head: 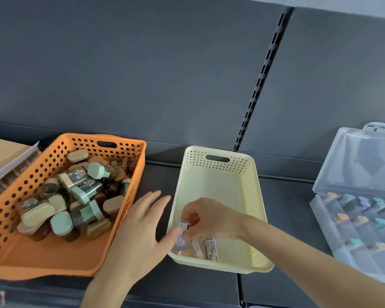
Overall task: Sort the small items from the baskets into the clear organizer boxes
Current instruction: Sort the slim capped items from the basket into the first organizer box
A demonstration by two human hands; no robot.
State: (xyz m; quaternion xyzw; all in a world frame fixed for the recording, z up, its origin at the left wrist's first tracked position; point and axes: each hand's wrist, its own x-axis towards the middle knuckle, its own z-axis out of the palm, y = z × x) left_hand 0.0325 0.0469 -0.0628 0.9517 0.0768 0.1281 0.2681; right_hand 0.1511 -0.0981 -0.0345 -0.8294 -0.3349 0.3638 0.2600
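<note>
A cream perforated basket [220, 174] stands in the middle of the dark shelf, with a few small boxed items [210, 248] lying in its near left corner. My right hand [209, 218] reaches into that corner and pinches a small purple-and-white item [184, 226]. My left hand [140, 232] rests flat and open between the two baskets, its thumb touching the cream basket's left wall. To the left, an orange basket [129, 196] holds several small brown bottles [82, 192] with green and beige caps. At the right lies a clear organizer box [353, 230], lid raised, with colourful items in its compartments.
A second clear organizer [7, 174] leans on a cardboard box [2, 152] at the far left. A dark back panel with a slotted upright [260, 85] rises behind the shelf. The shelf's front edge runs just below the baskets.
</note>
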